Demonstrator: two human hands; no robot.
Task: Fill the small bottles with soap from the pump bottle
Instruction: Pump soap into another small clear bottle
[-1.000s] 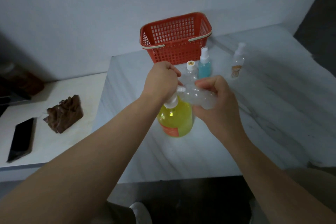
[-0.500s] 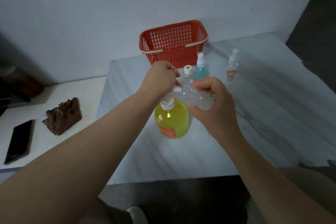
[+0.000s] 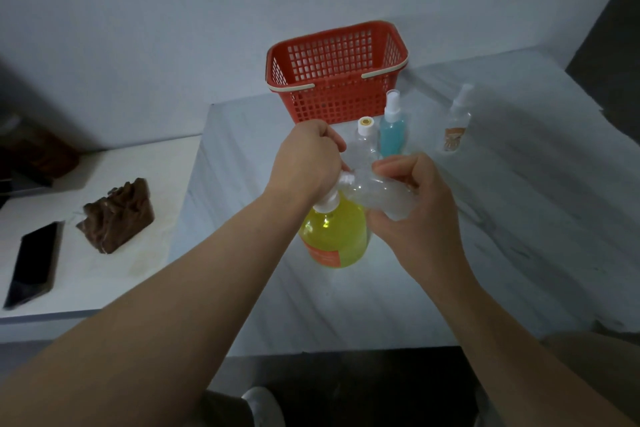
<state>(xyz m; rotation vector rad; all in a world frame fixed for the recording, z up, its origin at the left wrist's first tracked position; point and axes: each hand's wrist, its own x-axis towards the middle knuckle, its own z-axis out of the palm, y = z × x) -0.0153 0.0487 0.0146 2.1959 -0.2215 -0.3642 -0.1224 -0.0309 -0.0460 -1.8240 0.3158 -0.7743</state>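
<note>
Above the pump bottle (image 3: pixel 332 236) on the surface (image 3: pixel 485 225), nothing has shifted: the left hand (image 3: pixel 304 165) stays curled over its pump, the right hand (image 3: pixel 420 210) grips the tilted small bottle (image 3: pixel 379 192) at the spout; filling appears ongoing

Left hand (image 3: pixel 304 163) atop yellow pump bottle (image 3: pixel 334 236), right hand (image 3: pixel 419 215) around tilted clear small bottle (image 3: pixel 381 194).

Red plastic basket (image 3: pixel 332 104) by the wall (image 3: pixel 173 28), dark phone (image 3: pixel 33 263) beside brown carved block (image 3: pixel 116 215) on white side table (image 3: pixel 93 284)
</note>
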